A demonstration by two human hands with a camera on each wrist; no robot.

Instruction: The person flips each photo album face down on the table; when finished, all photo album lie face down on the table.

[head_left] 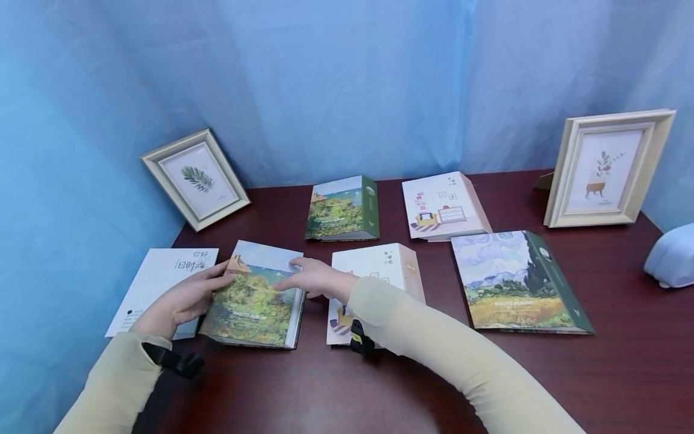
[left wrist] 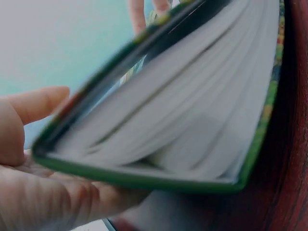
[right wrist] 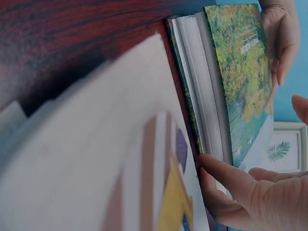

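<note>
A photo album (head_left: 255, 310) with a painted garden and sea cover lies at the front left, its cover side raised over fanned pages. At its spine side, my left hand (head_left: 187, 301) grips it, thumb at the cover edge; the left wrist view shows the palm along the green spine (left wrist: 139, 178). From the page side my right hand (head_left: 320, 278) holds the same album, thumb over the cover and fingers by the page edges (right wrist: 197, 72). Partly under my left forearm is a white album (head_left: 157, 280). Another white album (head_left: 365, 262) sits beneath my right wrist.
Behind stand a matching garden album (head_left: 336, 211) and a white furniture-print album (head_left: 447, 208). A wheat-field album (head_left: 509, 283) lies to the right. Picture frames with a leaf (head_left: 197, 181) and a potted plant (head_left: 604, 172) flank the table (head_left: 303, 392). A pale blue object (head_left: 672, 256) is far right.
</note>
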